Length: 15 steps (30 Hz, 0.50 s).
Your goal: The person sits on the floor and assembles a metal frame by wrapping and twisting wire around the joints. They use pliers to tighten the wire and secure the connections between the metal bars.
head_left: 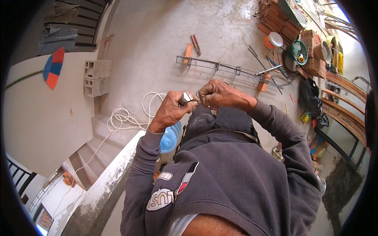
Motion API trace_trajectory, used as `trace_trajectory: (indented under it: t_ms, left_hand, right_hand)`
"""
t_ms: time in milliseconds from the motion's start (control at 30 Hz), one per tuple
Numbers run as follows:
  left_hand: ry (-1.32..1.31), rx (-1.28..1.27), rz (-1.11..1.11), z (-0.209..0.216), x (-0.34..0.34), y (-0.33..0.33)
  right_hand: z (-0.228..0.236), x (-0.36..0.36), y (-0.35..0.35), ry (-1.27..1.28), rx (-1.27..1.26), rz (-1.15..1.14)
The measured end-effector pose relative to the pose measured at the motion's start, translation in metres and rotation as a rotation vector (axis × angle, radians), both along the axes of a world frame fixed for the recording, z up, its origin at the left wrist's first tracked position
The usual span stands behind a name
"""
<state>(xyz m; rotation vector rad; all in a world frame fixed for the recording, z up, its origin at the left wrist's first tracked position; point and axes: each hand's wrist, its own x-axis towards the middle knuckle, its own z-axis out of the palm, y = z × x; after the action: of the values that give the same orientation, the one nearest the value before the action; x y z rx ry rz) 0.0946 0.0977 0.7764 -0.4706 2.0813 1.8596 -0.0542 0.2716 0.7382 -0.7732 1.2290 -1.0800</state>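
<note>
My left hand (173, 109) is closed around a small dark object with a pale, shiny face (186, 97); its exact kind cannot be made out. Right beside it, my right hand (221, 94) has its fingers curled in a pinch, almost meeting the left fingertips above my knees. Whatever lies between the right fingers is too small to name. Beyond the hands, a long steel rebar frame (226, 68) with wire stirrups rests on an orange brick (188, 53) and another orange brick (264, 82). A tool with two red handles (195, 44) lies behind it on the floor.
At left are a white coiled cable (125, 121), concrete blocks (96, 77), a broom (53, 70) and descending stairs (84, 161). A blue plastic container (169, 139) stands under my left forearm. On the right sit a white bucket (274, 40), stacked bricks (314, 55) and a black bag (308, 97).
</note>
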Motion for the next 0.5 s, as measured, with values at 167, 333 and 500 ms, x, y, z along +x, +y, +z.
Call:
trace_trajectory:
  t_ms: [167,333,500]
  left_hand:
    - [-0.080,0.016,-0.014,-0.012,0.004,0.002]
    - [-0.172,0.118,0.020,-0.016,0.003,-0.002]
    - [-0.132,0.005,0.007,-0.016,0.004,-0.007]
  right_hand:
    - [-0.008,0.007,0.006,0.256,-0.100,-0.051]
    - [-0.012,0.008,0.003,0.848,-0.345,-0.021]
    - [-0.019,0.018,0.002,1.166,-0.446,0.007]
